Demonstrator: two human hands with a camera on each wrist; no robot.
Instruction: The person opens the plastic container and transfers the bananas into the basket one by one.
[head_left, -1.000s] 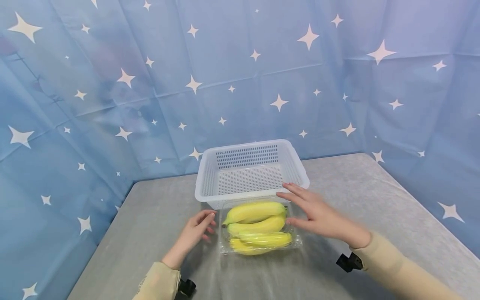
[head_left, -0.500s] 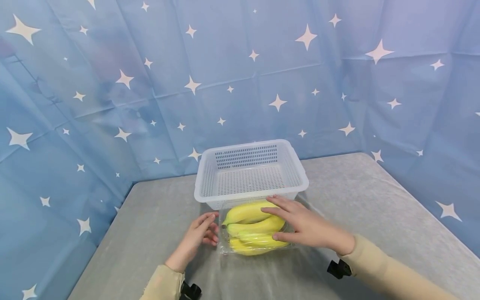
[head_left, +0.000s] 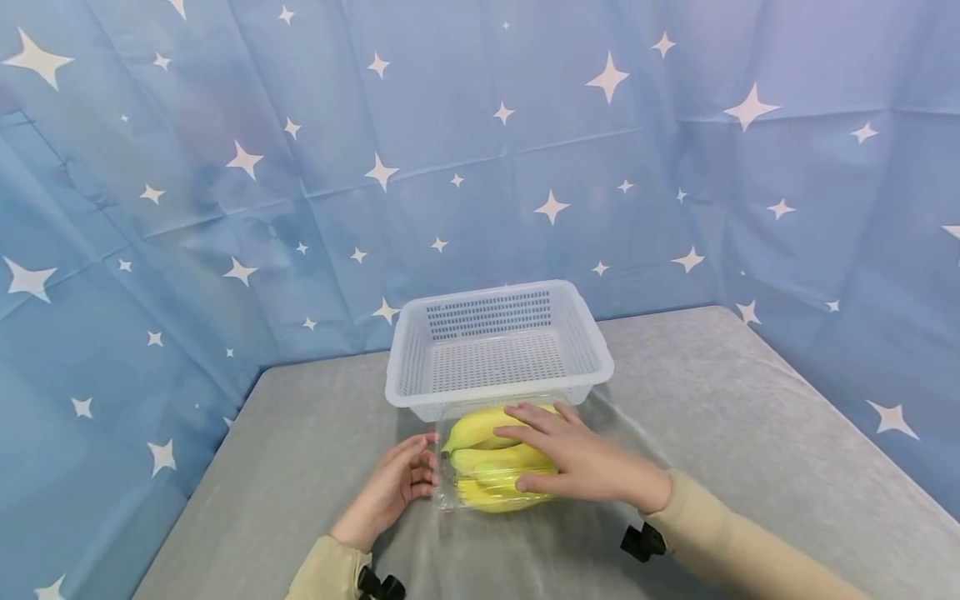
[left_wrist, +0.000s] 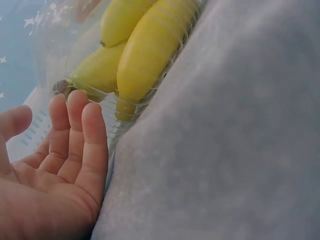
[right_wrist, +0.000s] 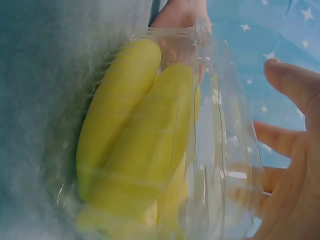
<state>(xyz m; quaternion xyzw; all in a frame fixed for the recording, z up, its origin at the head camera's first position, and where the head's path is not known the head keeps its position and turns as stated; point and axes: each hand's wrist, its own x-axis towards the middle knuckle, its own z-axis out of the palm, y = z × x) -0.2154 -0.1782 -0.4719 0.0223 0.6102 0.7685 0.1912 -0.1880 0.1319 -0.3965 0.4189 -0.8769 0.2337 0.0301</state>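
Observation:
Several yellow bananas [head_left: 476, 429] lie inside a clear plastic box [head_left: 444, 500] on the table. At the box's left side is my left hand [head_left: 386, 492], its fingers loosely bent and fingertips at the wall. In the left wrist view, those fingers [left_wrist: 93, 130] stand beside the box's end. My right hand [head_left: 581, 462] is spread over the right part of the box, hiding some banana ends. The right wrist view has the right hand [right_wrist: 295, 160] beside the ridged clear lid [right_wrist: 240, 145]; whether every fingertip touches it, I cannot tell.
A white perforated plastic basket [head_left: 401, 367] stands directly behind the box. Grey cloth [head_left: 720, 392] covers the table. A blue curtain [head_left: 480, 225] with white stars hangs at the back and sides.
My right hand has moved left, from the box's right edge to over its top. The left hand has shifted slightly inward to the box's left wall. Box and basket stay put.

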